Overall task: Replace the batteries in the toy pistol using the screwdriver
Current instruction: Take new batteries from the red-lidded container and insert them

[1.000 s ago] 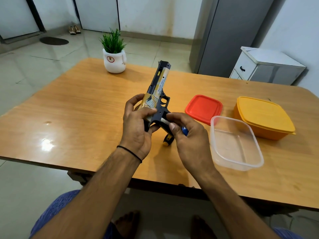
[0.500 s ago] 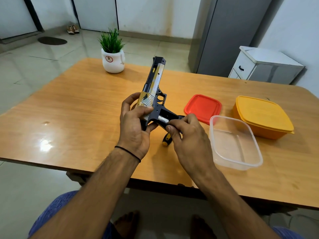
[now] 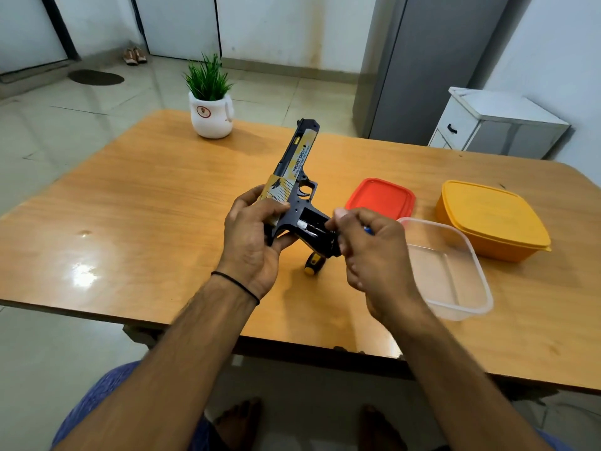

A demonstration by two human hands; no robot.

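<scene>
Wooden surface [image 3: 146,206]: above its middle the left hand [image 3: 252,245] grips the toy pistol [image 3: 300,157] by its rear, muzzle toward the far edge. Beneath lies the screwdriver [image 3: 313,265]. Just right, the right hand [image 3: 377,255] pinches the opened grip's butt, fingers curled round something blue.

Home interior, living or dining room. Evidence: glossy tiled floor [image 3: 65,131]; pair of shoes [image 3: 134,56] and oval doormat [image 3: 96,77] by the doors; wooden table [image 3: 130,206] bearing potted plant [image 3: 209,102] and plastic food containers [image 3: 491,216]; grey refrigerator [image 3: 422,60]; small white cabinet [image 3: 497,125].
</scene>
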